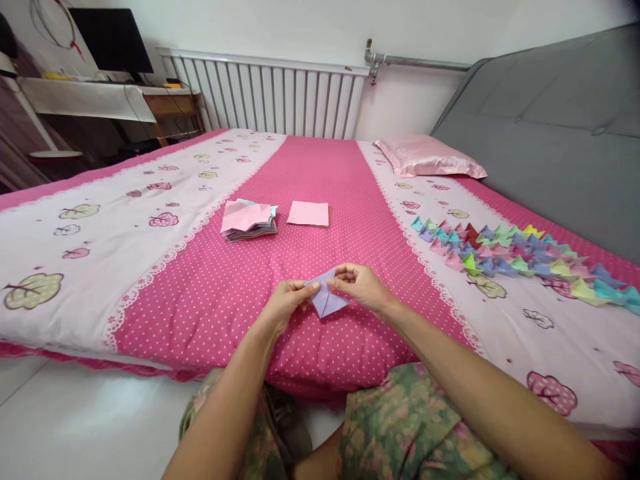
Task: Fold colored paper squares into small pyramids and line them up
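Between my two hands is a folded sheet of lavender origami paper (325,303), with a crease down its middle and a point toward me. My left hand (291,300) pinches its left edge, thumb on top. At the upper right corner, my right hand (361,283) grips the paper between thumb and fingers. Both hands are just above the pink dotted bedspread (210,313). Farther off lie a pile of creased paper sheets (247,220), pink on top, and a neat stack of square pink paper (309,213).
Rows of small folded paper pieces (500,250) in many colours cover the bed's right side. A pink pillow (430,157) lies by the grey headboard (550,120). Behind the bed stand a white radiator (270,93) and, at left, a desk (90,97) with a monitor (113,41).
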`<state>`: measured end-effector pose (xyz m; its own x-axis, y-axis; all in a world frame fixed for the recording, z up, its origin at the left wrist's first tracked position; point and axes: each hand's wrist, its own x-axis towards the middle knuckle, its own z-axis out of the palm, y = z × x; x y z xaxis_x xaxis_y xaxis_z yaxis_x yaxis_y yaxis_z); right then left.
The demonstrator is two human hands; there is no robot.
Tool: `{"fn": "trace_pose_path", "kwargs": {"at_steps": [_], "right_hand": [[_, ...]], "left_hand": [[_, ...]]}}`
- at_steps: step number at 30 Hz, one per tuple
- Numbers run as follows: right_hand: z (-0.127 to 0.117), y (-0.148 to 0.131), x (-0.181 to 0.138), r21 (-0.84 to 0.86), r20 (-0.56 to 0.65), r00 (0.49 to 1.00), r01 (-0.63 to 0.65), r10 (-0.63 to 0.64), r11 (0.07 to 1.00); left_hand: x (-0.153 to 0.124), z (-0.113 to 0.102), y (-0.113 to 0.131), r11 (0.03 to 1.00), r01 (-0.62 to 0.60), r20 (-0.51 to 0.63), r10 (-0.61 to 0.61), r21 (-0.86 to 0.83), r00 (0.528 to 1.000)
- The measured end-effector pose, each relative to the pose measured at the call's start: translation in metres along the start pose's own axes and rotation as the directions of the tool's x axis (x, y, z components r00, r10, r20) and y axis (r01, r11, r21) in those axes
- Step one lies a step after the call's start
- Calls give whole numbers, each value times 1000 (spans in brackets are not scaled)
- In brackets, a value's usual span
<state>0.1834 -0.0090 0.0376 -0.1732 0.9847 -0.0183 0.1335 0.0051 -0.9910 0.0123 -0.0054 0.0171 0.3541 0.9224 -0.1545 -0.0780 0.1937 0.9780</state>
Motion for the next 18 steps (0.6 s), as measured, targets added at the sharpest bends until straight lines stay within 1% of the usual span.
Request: {"fn": "trace_pose_path", "kwargs": {"at_steps": [2, 5, 7, 9, 11, 14, 16, 18], "right_hand": [[2, 4, 1, -24, 44, 999, 4, -3, 1000], [3, 8, 2, -52, 55, 998, 38, -35, 998], [2, 9, 2, -58, 60, 997, 42, -38, 997], [1, 9, 2, -82, 62, 997, 43, -38, 996], [1, 9, 2, -113, 55, 998, 50, -44, 992], [2, 7, 2, -124, 55, 997, 55, -48, 991], [1, 6, 2, -96, 14, 998, 67, -66, 993], [0, 4, 2, -52, -103, 989, 105, -110, 993]], "left_hand": [[1, 1, -1, 999, -2, 11, 3, -37, 1000], [1, 1, -1, 997, 1, 21, 1, -73, 1000], [0, 2, -1, 999, -9, 5, 9, -35, 1000], [-1, 2, 0, 999, -24, -11, 24, 46, 1000], [-1, 2, 0, 993, -31, 0, 32, 117, 999], [-1, 3, 0, 989, -29, 37, 24, 146, 999], [-1, 4, 0, 991, -33, 42, 28, 130, 999], [0, 4, 1, 995, -44, 8, 44, 87, 999]]}}
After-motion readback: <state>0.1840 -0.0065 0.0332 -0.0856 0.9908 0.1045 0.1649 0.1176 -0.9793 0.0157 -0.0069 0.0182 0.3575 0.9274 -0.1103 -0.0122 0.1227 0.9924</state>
